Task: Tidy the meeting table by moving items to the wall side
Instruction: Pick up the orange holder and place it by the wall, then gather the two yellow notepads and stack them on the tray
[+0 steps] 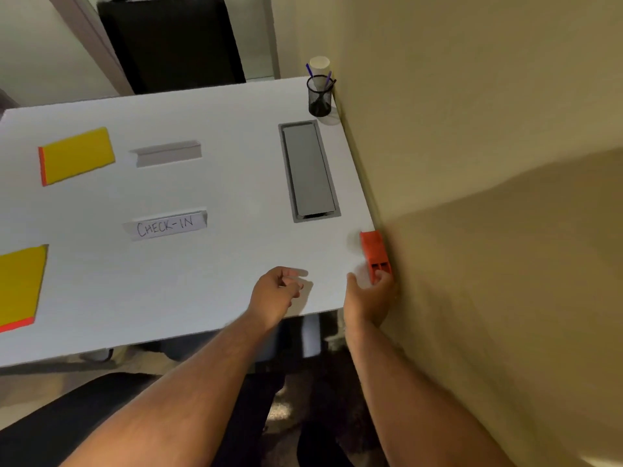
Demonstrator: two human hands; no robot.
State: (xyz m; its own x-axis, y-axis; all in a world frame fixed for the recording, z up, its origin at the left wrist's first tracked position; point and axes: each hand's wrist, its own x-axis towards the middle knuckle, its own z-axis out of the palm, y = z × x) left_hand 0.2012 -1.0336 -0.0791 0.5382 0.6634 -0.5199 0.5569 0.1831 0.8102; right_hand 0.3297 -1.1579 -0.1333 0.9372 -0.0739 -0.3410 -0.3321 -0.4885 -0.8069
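An orange box-shaped item (373, 251) lies on the white table (209, 278) right against the beige wall (488, 163). My right hand (369, 296) is at its near end, fingers curled around it. My left hand (274, 293) hovers over the table's near edge, loosely curled and holding nothing. Two yellow pads with orange edges sit at the far left, one further away (77, 155) and one nearer (20, 284). A folded "CHECK-IN" card (167, 226) and a plain folded card (168, 152) stand mid-table.
A black mesh pen cup (319, 97) with purple pens stands in the far corner by the wall, a white paper cup (319, 65) behind it. A grey cable hatch (308, 170) is set in the tabletop. A black chair (172, 42) stands across the table.
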